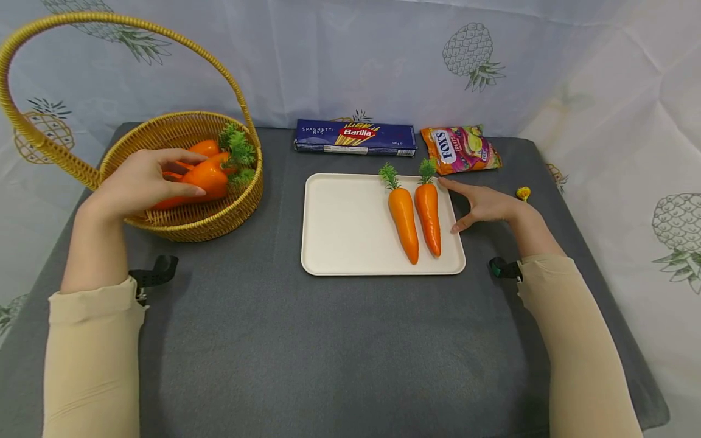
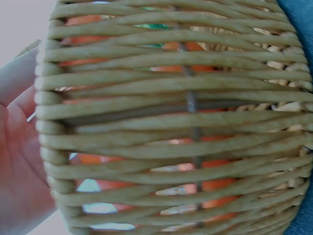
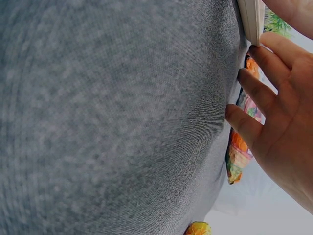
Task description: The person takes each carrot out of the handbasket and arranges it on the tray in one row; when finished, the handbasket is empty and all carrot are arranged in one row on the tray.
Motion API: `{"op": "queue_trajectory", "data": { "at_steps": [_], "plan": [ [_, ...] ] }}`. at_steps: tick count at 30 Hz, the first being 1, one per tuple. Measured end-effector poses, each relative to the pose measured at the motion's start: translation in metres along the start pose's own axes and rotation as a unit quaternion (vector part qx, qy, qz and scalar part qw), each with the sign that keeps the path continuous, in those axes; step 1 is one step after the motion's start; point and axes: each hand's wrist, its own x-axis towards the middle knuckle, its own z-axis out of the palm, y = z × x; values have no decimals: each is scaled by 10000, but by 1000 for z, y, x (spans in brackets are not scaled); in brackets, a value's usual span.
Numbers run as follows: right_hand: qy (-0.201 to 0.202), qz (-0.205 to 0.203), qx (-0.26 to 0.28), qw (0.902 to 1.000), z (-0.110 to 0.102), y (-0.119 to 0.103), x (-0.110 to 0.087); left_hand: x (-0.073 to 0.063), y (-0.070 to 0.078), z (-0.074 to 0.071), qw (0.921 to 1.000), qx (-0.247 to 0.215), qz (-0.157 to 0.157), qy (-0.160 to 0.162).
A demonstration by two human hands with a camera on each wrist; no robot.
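In the head view, my left hand [image 1: 148,182] reaches over the rim of a yellow wicker basket [image 1: 213,226], its thumb and fingers around an orange toy carrot [image 1: 212,177]. More carrots with green tops lie there. The left wrist view shows mostly the basket's woven side [image 2: 146,127], which hides the fingertips. My right hand [image 1: 487,204] rests at the right edge of a cream tray [image 1: 345,225], index finger and thumb spread along the rim; the fingers look fairly straight in the right wrist view. A lighter carrot [image 1: 403,222] and a deeper orange carrot [image 1: 428,216] lie side by side on the tray.
Behind the tray lie a blue spaghetti box [image 1: 355,139] and an orange candy bag [image 1: 461,149]. A small yellow wrapped piece [image 1: 523,193] sits right of my right hand. The basket's tall handle [image 1: 137,24] arches above its left side. A grey cloth [image 1: 328,353] covers the table.
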Motion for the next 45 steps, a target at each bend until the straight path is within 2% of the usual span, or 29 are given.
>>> {"op": "queue_trajectory", "data": {
  "at_steps": [5,14,23,33,38,45],
  "plan": [
    [-4,-19,26,10000,0,-1,0,-5,9,-2,9978,-461,203,426],
    [6,-50,15,10000,0,0,0,-10,38,3,9904,-1157,293,691],
    [21,-14,26,10000,0,-1,-1,-10,64,12,9888,-1202,361,806],
    [34,0,30,10000,0,0,0,-2,81,25,9826,-1685,532,567],
    [43,-14,32,10000,1,1,0,-1,90,29,9803,-1861,505,427],
    [29,-2,22,10000,1,2,0,1,105,33,9757,-2080,527,440]
  ]
}}
